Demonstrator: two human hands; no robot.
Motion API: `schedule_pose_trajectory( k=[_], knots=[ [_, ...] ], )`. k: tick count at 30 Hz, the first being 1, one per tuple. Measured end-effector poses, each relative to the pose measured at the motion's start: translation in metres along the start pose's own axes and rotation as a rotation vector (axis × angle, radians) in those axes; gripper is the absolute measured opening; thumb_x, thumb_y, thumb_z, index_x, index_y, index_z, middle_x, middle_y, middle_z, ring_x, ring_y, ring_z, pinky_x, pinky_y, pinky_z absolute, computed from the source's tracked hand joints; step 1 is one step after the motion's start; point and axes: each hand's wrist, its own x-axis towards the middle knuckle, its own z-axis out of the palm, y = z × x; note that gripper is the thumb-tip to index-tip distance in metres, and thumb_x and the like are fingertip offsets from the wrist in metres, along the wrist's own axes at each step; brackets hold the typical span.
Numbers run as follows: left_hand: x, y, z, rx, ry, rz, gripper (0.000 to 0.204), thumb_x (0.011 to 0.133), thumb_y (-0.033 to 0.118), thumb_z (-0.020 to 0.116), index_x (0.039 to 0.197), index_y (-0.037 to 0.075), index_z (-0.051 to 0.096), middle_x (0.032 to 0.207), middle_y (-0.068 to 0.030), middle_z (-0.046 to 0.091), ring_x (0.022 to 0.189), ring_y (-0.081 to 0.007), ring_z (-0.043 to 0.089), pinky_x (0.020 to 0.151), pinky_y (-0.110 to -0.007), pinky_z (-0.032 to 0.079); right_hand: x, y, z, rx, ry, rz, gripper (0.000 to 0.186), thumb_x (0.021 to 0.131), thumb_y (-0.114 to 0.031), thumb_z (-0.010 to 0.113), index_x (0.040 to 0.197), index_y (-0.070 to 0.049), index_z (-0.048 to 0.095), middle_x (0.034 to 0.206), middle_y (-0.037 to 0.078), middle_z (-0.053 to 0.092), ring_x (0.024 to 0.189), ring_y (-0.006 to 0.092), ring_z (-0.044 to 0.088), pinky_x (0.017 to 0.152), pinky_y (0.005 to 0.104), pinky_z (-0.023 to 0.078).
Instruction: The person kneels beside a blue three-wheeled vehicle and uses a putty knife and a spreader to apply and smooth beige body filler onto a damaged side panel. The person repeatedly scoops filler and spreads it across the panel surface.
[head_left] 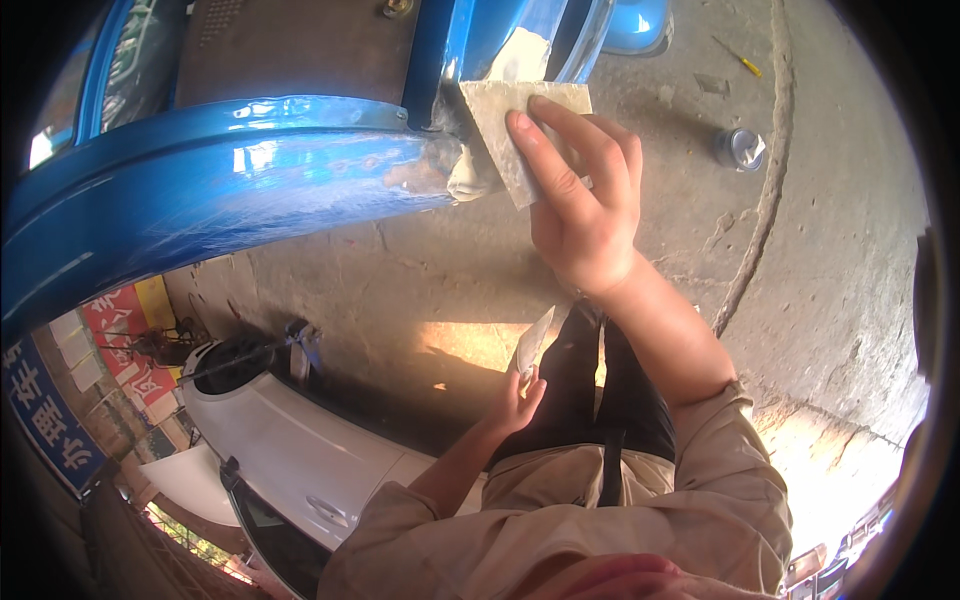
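Note:
My right hand [590,195] grips a thin, square, pale filler spreader [500,125], its fingers stretched across the face. The spreader's upper left edge lies close to the corner of a blue vehicle body panel [260,175]; I cannot tell whether it touches. A lump of cream-coloured filler [466,178] sticks to the panel's end, where the paint is sanded to dull grey. Above the spreader, a pale filler patch [522,55] covers part of the blue frame. Lower down, my left hand [515,405] is closed round a pale, thin plate [534,338] with a pointed tip.
On the concrete floor [850,240] stand an open tin [740,149] and, farther off, a yellow-handled tool [750,67]. A white car [300,440] is parked behind my left arm. Signboards [50,420] stand at the far left. A long groove [765,230] crosses the floor.

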Motion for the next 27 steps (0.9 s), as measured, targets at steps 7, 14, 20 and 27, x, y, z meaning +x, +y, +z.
schedule_pose_trajectory(
  k=[7, 14, 20, 27],
  knots=[
    [0.002, 0.004, -0.004, 0.001, -0.033, -0.041, 0.033, 0.094, 0.012, 0.059, 0.121, -0.002, 0.044, 0.105, -0.0091, 0.055, 0.093, -0.0144, 0.056, 0.085, -0.030, 0.045, -0.021, -0.007, 0.006, 0.042, 0.008, -0.024, 0.055, 0.065, 0.000, 0.067, 0.119, -0.012, 0.068, 0.117, 0.006, 0.061, 0.089, 0.0221, 0.056, 0.076, 0.0307, 0.046],
    [0.008, 0.024, -0.001, 0.031, 0.023, 0.037, 0.021, 0.094, 0.013, 0.058, 0.108, 0.000, 0.049, 0.092, -0.0064, 0.056, 0.083, -0.0123, 0.054, 0.078, -0.030, 0.045, -0.031, 0.003, -0.019, 0.197, -0.117, 0.007, 0.054, 0.066, 0.005, 0.063, 0.118, -0.007, 0.067, 0.112, 0.009, 0.065, 0.087, 0.0231, 0.058, 0.074, 0.0319, 0.048],
    [0.017, 0.027, -0.013, -0.279, -0.102, -0.088, 0.023, 0.100, 0.023, 0.048, 0.110, 0.003, 0.047, 0.077, -0.0073, 0.056, 0.063, -0.0134, 0.053, 0.061, -0.029, 0.044, 0.000, 0.022, -0.043, 0.313, 0.049, 0.350, 0.030, 0.087, 0.009, 0.054, 0.117, 0.005, 0.061, 0.109, 0.016, 0.064, 0.088, 0.0216, 0.061, 0.076, 0.0286, 0.047],
    [0.052, 0.160, -0.042, -0.019, -0.239, 0.077, 0.034, 0.102, 0.027, 0.033, 0.095, 0.003, 0.057, 0.066, -0.0059, 0.057, 0.059, -0.0150, 0.055, 0.056, -0.029, 0.043, -0.017, 0.005, -0.108, 0.859, -0.421, 0.274, 0.031, 0.081, 0.005, 0.061, 0.112, 0.000, 0.066, 0.103, 0.018, 0.070, 0.092, 0.0306, 0.071, 0.072, 0.0376, 0.059]
  ],
)
